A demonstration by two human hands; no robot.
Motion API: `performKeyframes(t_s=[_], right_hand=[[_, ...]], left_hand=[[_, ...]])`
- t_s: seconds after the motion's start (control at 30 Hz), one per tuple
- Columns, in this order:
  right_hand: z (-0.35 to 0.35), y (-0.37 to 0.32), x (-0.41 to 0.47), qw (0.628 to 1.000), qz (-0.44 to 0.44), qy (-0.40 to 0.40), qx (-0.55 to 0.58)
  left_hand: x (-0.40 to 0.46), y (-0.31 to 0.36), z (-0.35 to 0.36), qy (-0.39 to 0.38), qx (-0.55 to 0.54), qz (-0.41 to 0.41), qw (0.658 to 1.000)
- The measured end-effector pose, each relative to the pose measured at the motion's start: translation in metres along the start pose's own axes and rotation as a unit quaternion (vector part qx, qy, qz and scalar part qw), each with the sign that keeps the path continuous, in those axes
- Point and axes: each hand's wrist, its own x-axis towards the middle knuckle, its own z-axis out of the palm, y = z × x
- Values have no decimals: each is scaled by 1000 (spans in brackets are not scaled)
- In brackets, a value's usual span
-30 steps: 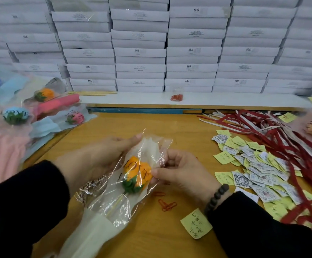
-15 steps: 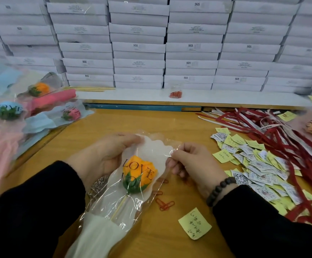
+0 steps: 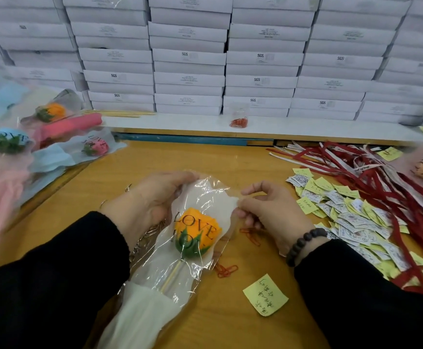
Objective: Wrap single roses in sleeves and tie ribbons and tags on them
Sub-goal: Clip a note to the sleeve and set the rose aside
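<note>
An orange rose (image 3: 197, 230) with green sepals on a wooden stick lies inside a clear sleeve (image 3: 180, 268) printed "LOVE", with white liner paper behind it. My left hand (image 3: 155, 200) grips the sleeve's upper left edge. My right hand (image 3: 268, 210) pinches the sleeve's upper right edge. The sleeve is spread flat between both hands over the wooden table (image 3: 230, 167). Red and white ribbons (image 3: 381, 177) lie at the right, with a pile of yellow and printed tags (image 3: 351, 215) beside them.
Several wrapped roses (image 3: 54, 137) are piled at the left. Red paper clips (image 3: 226, 269) and a yellow note (image 3: 266, 294) lie near the sleeve, and a bag of clips (image 3: 239, 119) sits on the white ledge. Stacked white boxes (image 3: 187, 56) fill the back.
The sleeve has been pulled open and flattened, so the rose and "LOVE" print now face up. My right hand moved from the rose to the sleeve's right edge.
</note>
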Motion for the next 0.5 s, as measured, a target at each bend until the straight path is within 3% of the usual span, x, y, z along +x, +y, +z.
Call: performKeyframes(t_s=[0.1, 0.2, 0.5], right_hand=[[-8, -3, 3, 996, -17, 3, -82], [-26, -7, 6, 965, -65, 28, -253], [-67, -24, 1, 891, 4, -108, -440]], left_hand=[[-1, -6, -3, 22, -23, 21, 999], [-2, -11, -10, 34, -36, 48, 998], [-3, -17, -5, 30, -48, 65, 996]])
